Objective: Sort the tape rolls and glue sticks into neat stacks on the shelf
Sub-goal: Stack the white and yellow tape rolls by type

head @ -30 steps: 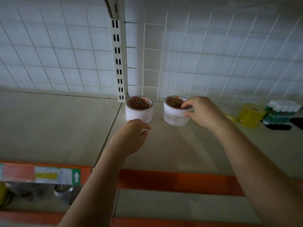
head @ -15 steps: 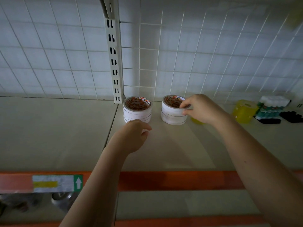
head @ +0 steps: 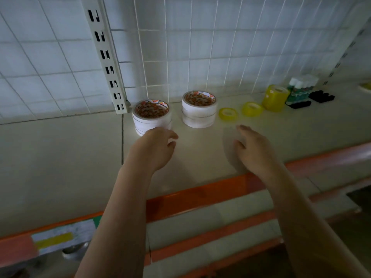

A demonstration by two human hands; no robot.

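Two stacks of white tape rolls stand at the back of the shelf (head: 200, 153): the left stack (head: 151, 117) by the upright post, the right stack (head: 199, 112) beside it. Two small yellow tape rolls (head: 228, 113) (head: 252, 109) lie flat to the right, then a taller yellow stack (head: 275, 97) and a pack of glue sticks (head: 302, 88). My left hand (head: 155, 148) hovers just in front of the left stack, fingers loosely curled, holding nothing. My right hand (head: 253, 148) is blurred, fingers relaxed, empty, in front of the small yellow rolls.
A white wire grid backs the shelf, with a slotted upright post (head: 106, 57). Black pieces (head: 321, 96) lie at the far right. An orange front rail (head: 200, 195) edges the shelf, with a lower shelf beneath.
My right hand has let go of the right stack's top roll and pulled back toward me and to the right. The view has tilted, uncovering the two small yellow rolls.
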